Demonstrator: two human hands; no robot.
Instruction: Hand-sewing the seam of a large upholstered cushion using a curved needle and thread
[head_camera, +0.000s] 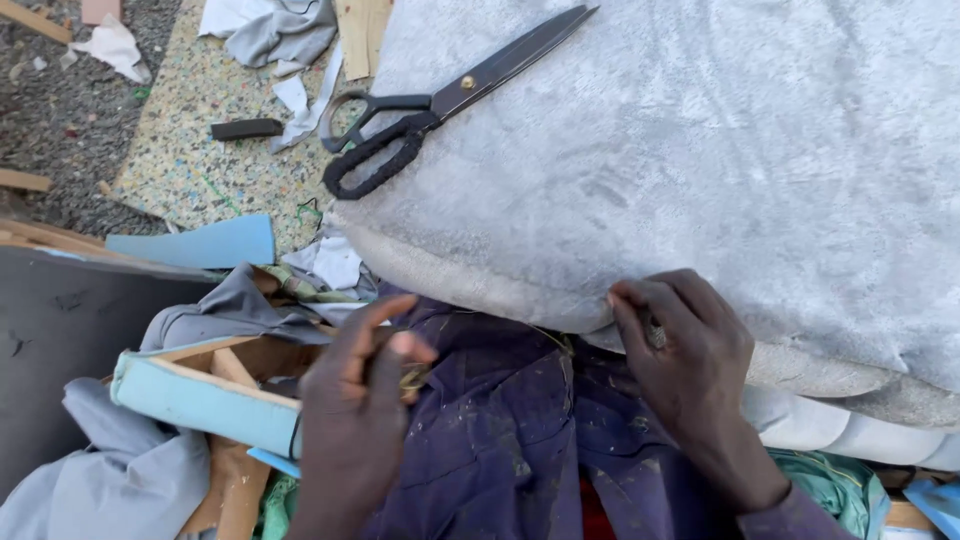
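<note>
A grey plush cushion (700, 150) lies across a worker's lap, its front seam edge just above purple, paint-flecked overalls (500, 440), in a scene that reads as hand-stitching of the cover. The right hand (690, 360) presses on that seam, fingertips bunched together and pinching the fabric at the fold. The left hand (360, 410) hovers just off the cushion's lower edge, thumb and forefinger closed on something small; a thin thread (550, 338) seems to run from there toward the seam, though whether a needle is held cannot be made out. By the look of it the stitch is mid-pull, and the next pass would call for keeping the fold pinched flat while the thread is drawn taut and brought back to the edge. Black-handled tailor's shears (440, 100) rest on top of the cushion, well apart from both hands. Beyond lie a wooden frame with pale blue foam (200, 400), grey fabric scraps (280, 30) and a speckled foam sheet (200, 150) on the ground.
</note>
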